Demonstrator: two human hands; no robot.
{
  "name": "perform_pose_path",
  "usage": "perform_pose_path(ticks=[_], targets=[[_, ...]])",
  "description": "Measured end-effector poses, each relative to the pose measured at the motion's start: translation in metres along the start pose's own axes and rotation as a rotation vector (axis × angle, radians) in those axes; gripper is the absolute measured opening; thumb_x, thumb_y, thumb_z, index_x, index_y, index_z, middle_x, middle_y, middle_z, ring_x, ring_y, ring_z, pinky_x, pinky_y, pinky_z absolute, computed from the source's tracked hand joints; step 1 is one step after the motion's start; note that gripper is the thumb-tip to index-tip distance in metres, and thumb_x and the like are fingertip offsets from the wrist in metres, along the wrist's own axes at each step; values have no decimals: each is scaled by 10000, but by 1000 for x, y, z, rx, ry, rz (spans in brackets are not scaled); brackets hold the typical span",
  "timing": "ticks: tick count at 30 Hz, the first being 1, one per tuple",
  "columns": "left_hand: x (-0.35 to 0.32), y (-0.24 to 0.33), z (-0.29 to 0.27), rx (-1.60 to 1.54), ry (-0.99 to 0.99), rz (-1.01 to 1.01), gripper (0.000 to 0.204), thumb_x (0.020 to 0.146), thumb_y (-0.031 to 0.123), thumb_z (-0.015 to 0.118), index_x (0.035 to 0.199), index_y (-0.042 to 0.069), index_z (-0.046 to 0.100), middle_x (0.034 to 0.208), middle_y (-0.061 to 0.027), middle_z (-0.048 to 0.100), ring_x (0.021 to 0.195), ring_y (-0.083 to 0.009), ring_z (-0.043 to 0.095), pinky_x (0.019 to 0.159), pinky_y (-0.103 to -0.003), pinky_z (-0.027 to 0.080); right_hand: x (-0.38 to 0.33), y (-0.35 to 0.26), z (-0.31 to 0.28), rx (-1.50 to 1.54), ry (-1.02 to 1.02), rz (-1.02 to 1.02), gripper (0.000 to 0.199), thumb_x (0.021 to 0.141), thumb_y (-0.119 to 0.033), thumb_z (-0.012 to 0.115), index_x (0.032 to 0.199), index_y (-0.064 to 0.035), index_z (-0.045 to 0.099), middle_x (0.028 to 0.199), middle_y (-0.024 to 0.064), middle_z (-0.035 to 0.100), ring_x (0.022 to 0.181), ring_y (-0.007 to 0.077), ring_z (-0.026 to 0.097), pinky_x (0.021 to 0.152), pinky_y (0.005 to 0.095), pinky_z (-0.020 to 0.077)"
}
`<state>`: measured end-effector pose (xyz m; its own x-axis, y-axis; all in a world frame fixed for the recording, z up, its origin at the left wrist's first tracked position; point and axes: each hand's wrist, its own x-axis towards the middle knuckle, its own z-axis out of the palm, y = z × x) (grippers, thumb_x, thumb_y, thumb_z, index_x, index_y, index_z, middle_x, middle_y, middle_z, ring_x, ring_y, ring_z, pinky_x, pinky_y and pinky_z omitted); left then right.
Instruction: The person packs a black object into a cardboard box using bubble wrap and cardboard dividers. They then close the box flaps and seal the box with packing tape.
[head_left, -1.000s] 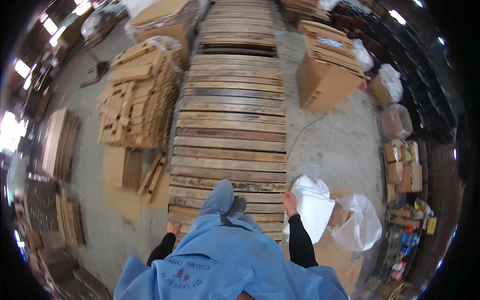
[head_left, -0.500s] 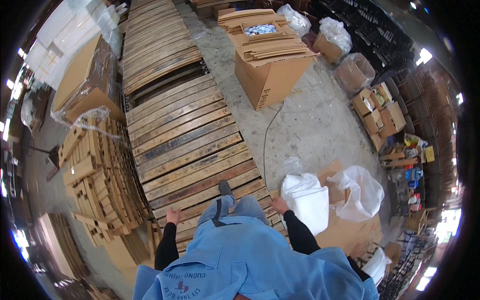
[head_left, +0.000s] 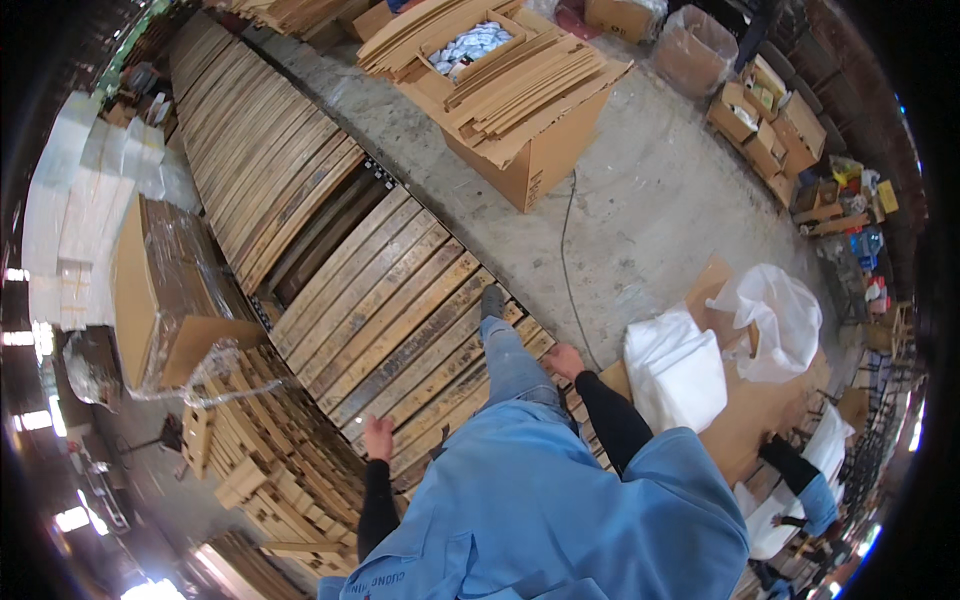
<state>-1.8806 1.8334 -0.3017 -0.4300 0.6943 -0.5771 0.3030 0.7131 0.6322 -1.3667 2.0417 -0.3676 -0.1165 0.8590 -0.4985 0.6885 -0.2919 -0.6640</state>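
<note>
I stand on wooden slatted pallets point(head_left: 400, 300), one foot in a grey shoe point(head_left: 492, 302) forward on the slats. My left hand point(head_left: 378, 438) hangs at my side above the slats, empty, with its fingers loosely apart. Out to the other side is my right hand point(head_left: 565, 361), also empty, fingers loosely bent and apart. It is nearest to a pile of folded white sheeting point(head_left: 676, 370) on the floor, without touching it.
Left of the pallets are stacked wooden pieces point(head_left: 255, 470) and a wrapped carton point(head_left: 150, 290). A gap point(head_left: 318, 232) splits the pallet row. Ahead right stands a large carton point(head_left: 535, 150) topped with flat cardboard. A cable point(head_left: 565, 245) crosses the floor; a co-worker point(head_left: 815, 500) is at right.
I have stepped forward along the pallets and my view has turned to the right. The large carton is closer, and a co-worker has come into view at lower right. Both hands stay empty.
</note>
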Motion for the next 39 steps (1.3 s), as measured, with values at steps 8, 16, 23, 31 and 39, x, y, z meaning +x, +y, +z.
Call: perform_pose_path(ticks=[8,16,23,31,39], targets=[[41,90,-58,-295,-2,-441,617,972,177,694,1458,-7,361,980,-87,662,801,-165,641,610,-313,486,247,-188,-31,74,97,-94,369,849,-319,661,862,49,657,846,236,702,869,445,679,756,525,528],[266,204,-118,-253,-187,-380,336,976,209,675,1170,-10,511,1125,-150,711,942,-219,693,691,-391,527,432,-296,-94,265,295,144,402,853,-332,716,1046,20,739,911,250,739,898,367,734,809,452,564],[569,338,-193,81,-375,-47,320,1003,185,654,1261,28,549,1155,-144,707,894,-199,683,707,-291,558,564,-307,-85,529,447,489,531,823,-359,751,1140,66,711,1004,287,733,965,383,724,860,430,564],[655,507,-277,-27,-110,-129,347,1032,313,621,1215,18,624,1209,-104,712,989,-185,686,819,-330,554,711,-400,-87,383,568,494,563,828,-437,754,1081,62,694,998,273,722,988,416,697,871,477,548],[596,414,-273,29,-269,-431,265,949,227,754,1111,51,641,1006,-72,730,875,-150,675,716,-303,547,809,-405,-120,-18,748,796,659,802,-384,803,1264,28,577,1378,283,461,1245,458,500,983,562,489]])
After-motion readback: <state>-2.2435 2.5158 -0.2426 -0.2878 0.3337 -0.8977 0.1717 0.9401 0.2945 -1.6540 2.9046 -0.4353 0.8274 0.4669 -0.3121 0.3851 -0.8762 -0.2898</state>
